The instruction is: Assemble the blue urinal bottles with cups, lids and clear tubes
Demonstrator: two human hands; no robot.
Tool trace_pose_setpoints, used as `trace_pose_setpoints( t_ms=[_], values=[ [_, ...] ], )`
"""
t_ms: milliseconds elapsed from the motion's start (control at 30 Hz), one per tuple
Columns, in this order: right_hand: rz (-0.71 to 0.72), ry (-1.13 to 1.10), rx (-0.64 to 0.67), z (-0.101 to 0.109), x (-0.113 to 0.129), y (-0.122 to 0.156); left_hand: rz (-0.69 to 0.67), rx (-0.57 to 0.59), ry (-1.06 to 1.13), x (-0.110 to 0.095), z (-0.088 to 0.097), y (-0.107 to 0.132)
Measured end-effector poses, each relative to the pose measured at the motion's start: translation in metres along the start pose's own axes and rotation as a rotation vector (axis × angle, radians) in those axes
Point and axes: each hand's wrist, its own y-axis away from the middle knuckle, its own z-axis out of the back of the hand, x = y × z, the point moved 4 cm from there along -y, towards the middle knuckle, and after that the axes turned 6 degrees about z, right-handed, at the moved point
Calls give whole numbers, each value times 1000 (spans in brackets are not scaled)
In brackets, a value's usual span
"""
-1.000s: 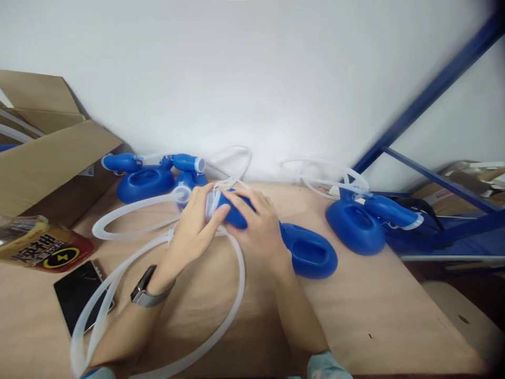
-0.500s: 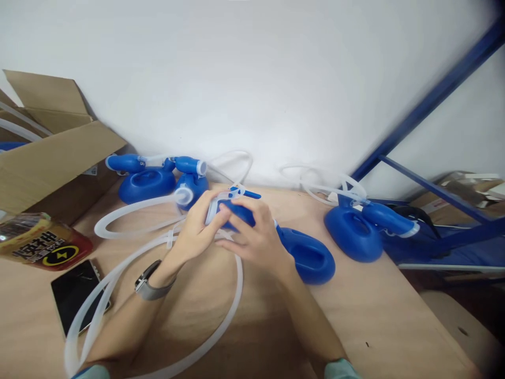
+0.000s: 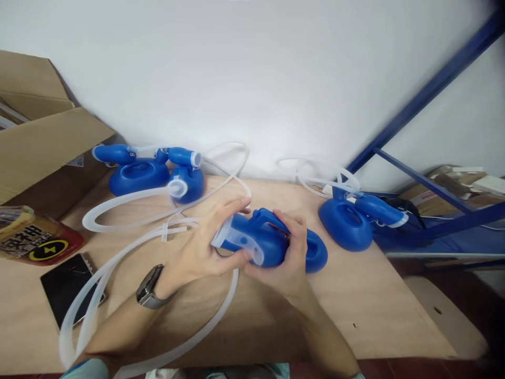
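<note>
Left hand (image 3: 209,242) and right hand (image 3: 292,260) both clamped on a blue bottle-shaped piece (image 3: 270,245), held mid-scene over the near half of the wooden table (image 3: 379,310). Left fingers bent round its white-rimmed left end (image 3: 221,232), thumb on the near side by a translucent strap (image 3: 249,244); right thumb and fingers grip its right end. Writing: amber-red drink bottle (image 3: 73,239) at left has a label with big dark Chinese characters, last one looks like 神, plus a yellow ring with a lightning bolt (image 3: 48,250); smaller print too blurred, bottle cut off at left edge. Open carton (image 3: 51,147), far left, also cut off; pale label (image 3: 77,161) on it too small to read. Smartwatch (image 3: 149,287) on left wrist, no brand readable. Black-screened phone (image 3: 65,292), near left, shows no text, partly covered by clear tubing (image 3: 114,260); tubing runs behind the left arm and reappears at near middle. Fingertips on the far side of the held piece hidden. Blue container (image 3: 317,253) just right of the right hand, mostly hidden by hand and held piece; can't tell if they touch. Two more blue containers stand far left, (image 3: 138,176) and (image 3: 187,184), another (image 3: 345,223) at right with a tube looped behind. Boxes (image 3: 453,184) beyond the blue frame (image 3: 426,100) at far right, blurry, any print unreadable.
</note>
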Motion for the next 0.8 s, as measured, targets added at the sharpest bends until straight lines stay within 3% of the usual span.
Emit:
trace_pose_setpoints(
  t_ms=[133, 267, 367, 467, 567, 667, 800],
  values=[
    [105, 150, -46, 5, 0, -2, 80, -16, 11, -4, -6, 1],
    [227, 228, -115, -1, -15, -4, 244, -10, 56, 4, -12, -8],
    [195, 215, -149, -8, -34, -2, 354, 32, 85, 14, -16, -17],
    [74, 149, -182, -9, -50, -2, 315, 82, 149, 18, -15, -26],
    [2, 88, -134, -6, -55, -7, 273, 137, 210, 18, -11, -32],
    [50, 103, -39, -3, -55, -12, 310, 142, 103, 20, -8, -37],
    [59, 124, -48, -7, -64, -9, 296, 61, -1, 24, -12, -41]
  ],
)
